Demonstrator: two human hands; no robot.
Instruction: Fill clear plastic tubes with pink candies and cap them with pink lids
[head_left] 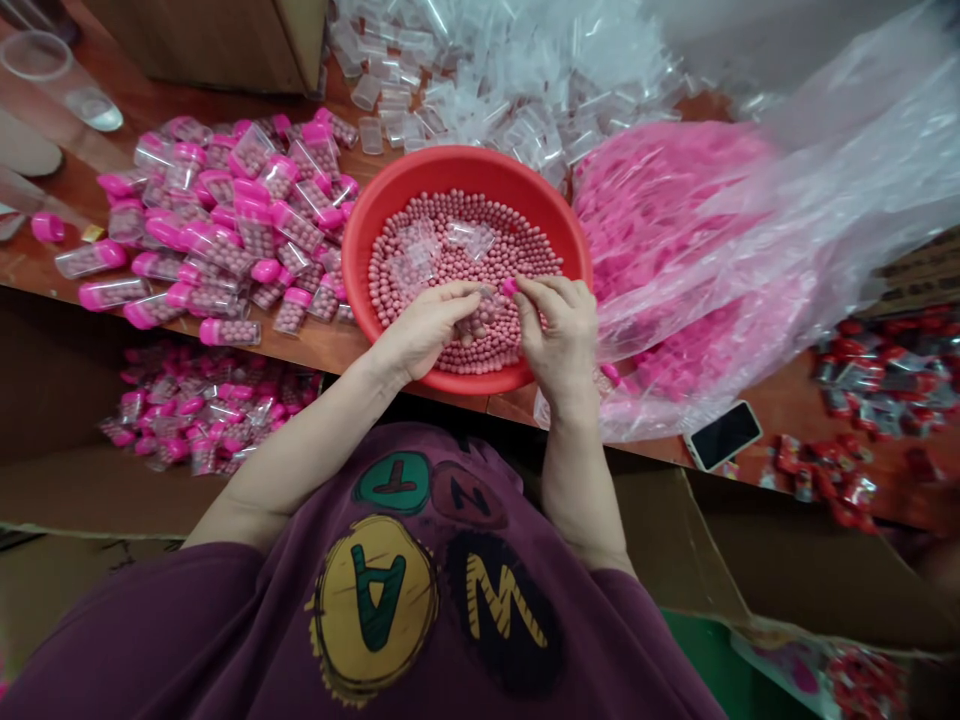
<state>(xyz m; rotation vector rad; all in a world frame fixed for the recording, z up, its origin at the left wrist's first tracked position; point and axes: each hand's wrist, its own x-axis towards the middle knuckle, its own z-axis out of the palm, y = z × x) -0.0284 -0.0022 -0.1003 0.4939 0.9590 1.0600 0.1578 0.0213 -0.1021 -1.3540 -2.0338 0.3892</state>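
Note:
A red basin on the table holds many pink beads and a few clear plastic tubes lying on them. Over the basin my left hand is closed on a clear bottle with pink beads in it. Close to the bottle's mouth, my right hand pinches a small bright pink cap. The cap looks slightly apart from the bottle. My fingers partly hide the bottle.
Filled, pink-capped bottles are heaped left of the basin, with more in a box below. Clear tubes pile up behind. A plastic bag of pink caps, a phone and red-capped items are to the right.

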